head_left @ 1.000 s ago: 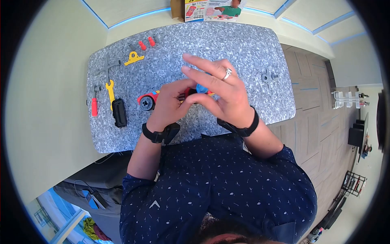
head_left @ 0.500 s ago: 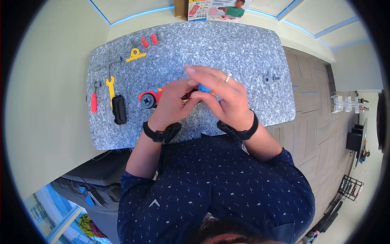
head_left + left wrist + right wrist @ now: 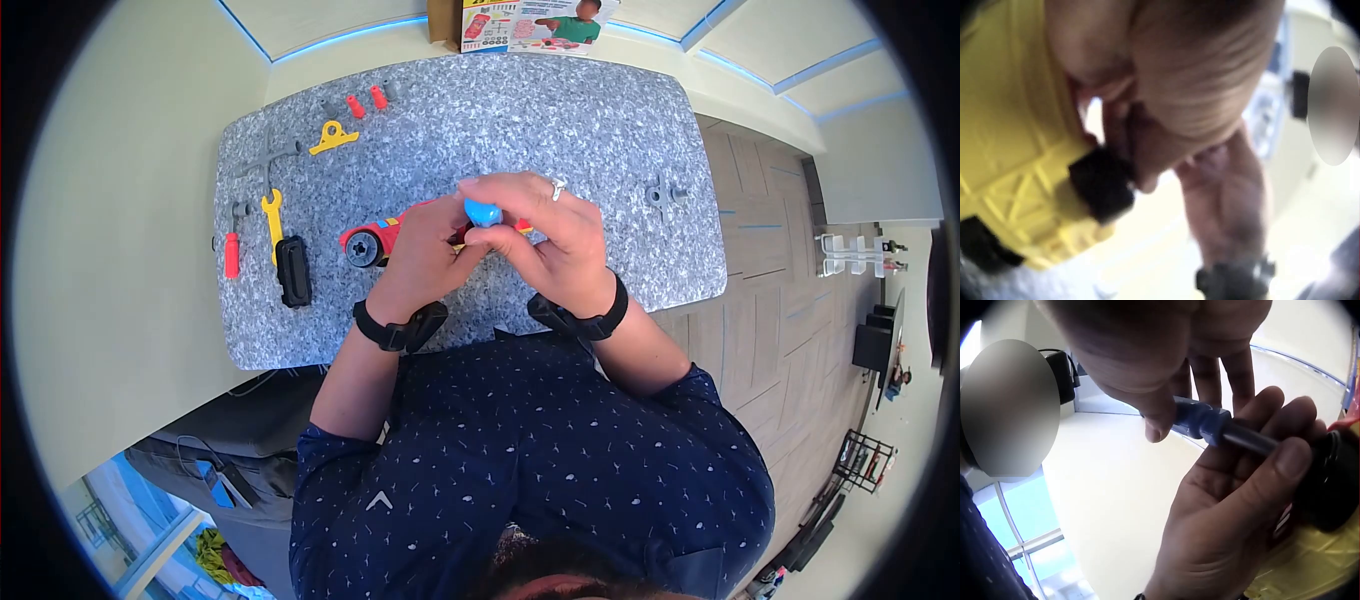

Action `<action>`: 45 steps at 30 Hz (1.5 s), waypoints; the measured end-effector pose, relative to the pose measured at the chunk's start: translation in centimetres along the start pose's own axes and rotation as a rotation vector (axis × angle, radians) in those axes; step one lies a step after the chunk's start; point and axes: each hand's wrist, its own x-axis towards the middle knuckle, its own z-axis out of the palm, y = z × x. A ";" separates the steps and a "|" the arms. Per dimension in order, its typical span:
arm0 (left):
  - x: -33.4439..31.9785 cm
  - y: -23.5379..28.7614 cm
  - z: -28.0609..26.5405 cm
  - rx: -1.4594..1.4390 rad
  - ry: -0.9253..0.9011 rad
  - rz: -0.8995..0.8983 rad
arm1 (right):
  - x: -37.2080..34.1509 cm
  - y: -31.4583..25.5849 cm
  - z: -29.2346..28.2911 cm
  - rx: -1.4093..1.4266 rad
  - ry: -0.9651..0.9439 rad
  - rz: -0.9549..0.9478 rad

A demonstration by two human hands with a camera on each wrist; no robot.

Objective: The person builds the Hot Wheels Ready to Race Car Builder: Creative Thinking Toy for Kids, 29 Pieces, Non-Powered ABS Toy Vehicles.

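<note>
A toy screwdriver with a blue handle (image 3: 483,213) and a grey shaft (image 3: 1249,439) stands between both hands. My right hand (image 3: 565,225) pinches the handle between thumb and fingers. Lower down, my left hand (image 3: 425,250) curls its thumb and fingers round the shaft, close to a black wheel (image 3: 1329,481); they hide the shaft's tip. Under the hands lies a red toy car (image 3: 390,226) on the table, with one dark wheel (image 3: 362,249) showing left of the left hand. The car's yellow underside (image 3: 1016,125) fills the left of the left wrist view.
On the grey speckled table (image 3: 560,110), toward the left, lie a yellow wrench (image 3: 271,225), a black part (image 3: 293,270), a red-handled tool (image 3: 232,256), a grey cross-shaped piece (image 3: 268,157) and a yellow bracket (image 3: 333,138). A grey part (image 3: 656,195) lies right. A printed box (image 3: 530,25) stands behind.
The right hand's raised, stretched fingers have come down and closed round the blue handle, which shows more now. The left hand and the car have stayed in place.
</note>
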 end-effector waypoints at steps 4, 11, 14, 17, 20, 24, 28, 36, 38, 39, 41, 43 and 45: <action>0.2 -0.6 0.8 0.058 0.050 0.116 | -1.0 0.0 0.3 0.358 0.264 0.050; 1.0 0.8 0.9 0.184 -0.079 0.057 | -2.2 2.2 -5.0 -0.089 0.008 0.353; 1.4 1.2 0.0 0.123 -0.128 0.067 | -3.8 3.6 -4.0 -0.109 -0.129 0.403; 1.4 1.2 -1.5 0.219 -0.204 0.118 | -5.4 5.3 -2.8 -0.109 -0.195 0.387; 0.4 1.9 -3.4 0.550 -0.209 0.123 | -6.2 6.0 -2.2 -0.102 -0.176 0.424; -0.6 2.8 -5.0 0.839 -0.342 -0.263 | -6.3 6.3 -2.3 -0.124 -0.170 0.402; 0.0 2.9 -5.3 0.788 -0.399 -0.445 | -6.8 6.7 -4.1 -0.316 -0.068 0.456; -4.4 0.0 -5.5 -0.014 0.190 -0.333 | -13.3 12.7 -15.3 -0.950 0.047 0.849; -5.7 -2.4 -2.7 -0.394 0.416 -0.321 | -13.9 14.0 -16.4 -0.959 -0.049 0.847; -6.2 -3.1 -1.5 -0.569 0.506 -0.388 | -14.0 14.5 -16.7 -0.962 -0.097 0.842; -6.8 -4.3 0.1 -0.864 0.567 -0.483 | -13.9 15.4 -17.4 -0.927 -0.145 0.878; -7.6 -5.6 0.6 -1.046 0.579 -0.552 | -13.3 15.8 -17.3 -0.913 -0.189 0.918; -8.3 -6.2 1.5 -1.001 0.580 -0.512 | -12.6 15.2 -16.8 -0.928 -0.216 0.966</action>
